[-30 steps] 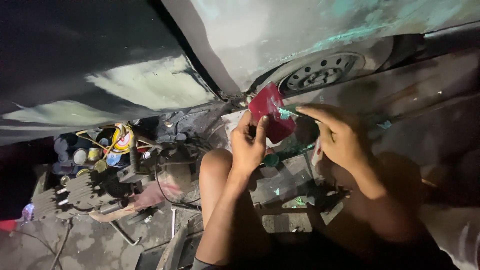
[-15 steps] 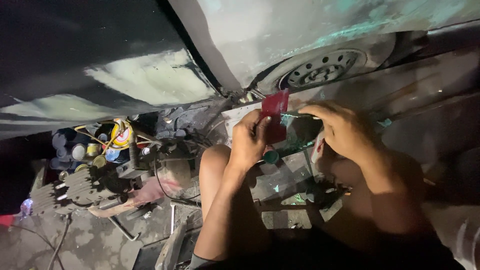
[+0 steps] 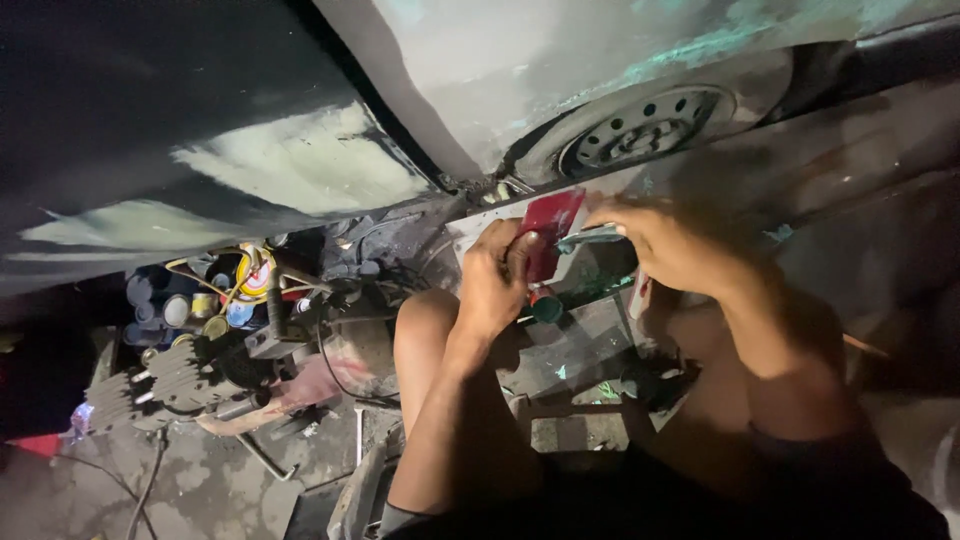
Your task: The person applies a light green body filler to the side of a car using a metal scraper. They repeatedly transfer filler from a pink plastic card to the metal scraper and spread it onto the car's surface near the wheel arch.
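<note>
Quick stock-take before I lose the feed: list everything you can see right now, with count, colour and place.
red card: one, red, held in front of the car sill
metal blade: one, grey, smeared teal, at the card's edge
small tube: one, teal cap, below the card
wheel: one, pale steel rim, top centre-right
car body: dark panel with pale filler patches, top left
cans: several, mixed colours, left on the floor
compressor: one, dark, lower left
left hand: holds the card
right hand: holds the blade

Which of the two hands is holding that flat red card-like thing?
The left hand grips the red card by its lower edge, thumb pressed on its face. The right hand instead holds a thin greenish-smeared blade beside the card.
</note>
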